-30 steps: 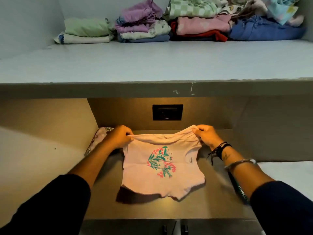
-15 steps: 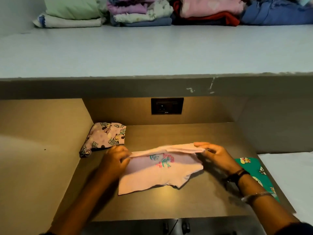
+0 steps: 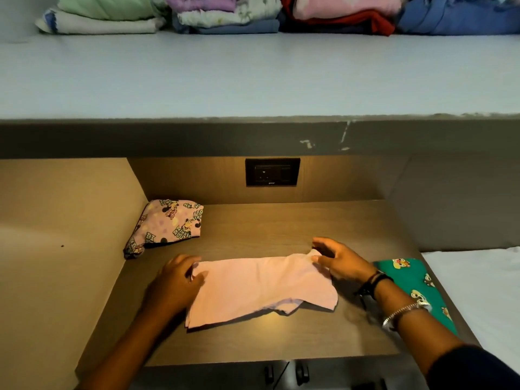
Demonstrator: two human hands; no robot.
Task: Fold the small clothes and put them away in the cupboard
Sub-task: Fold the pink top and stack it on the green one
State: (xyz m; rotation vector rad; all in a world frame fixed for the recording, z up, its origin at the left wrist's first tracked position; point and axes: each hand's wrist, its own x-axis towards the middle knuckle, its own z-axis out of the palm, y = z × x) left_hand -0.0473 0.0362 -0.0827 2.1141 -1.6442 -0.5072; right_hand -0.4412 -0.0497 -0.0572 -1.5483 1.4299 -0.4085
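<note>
Now folding the small pale-pink cotton top [image 3: 261,288].
Its long axis runs left-right; left hand [image 3: 176,280] and right hand [image 3: 342,261] pinch opposite upper corners.

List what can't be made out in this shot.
Head view only:
- Pink garment: print is out of sight; only plain fabric shows.
- Left hand fingertips: tucked at the cloth edge, grip unclear.
- Green cloth: partly hidden behind the right hand and wrist.
- Shelf stacks: tops cut off by the upper edge.
- Socket: markings too small.
</note>
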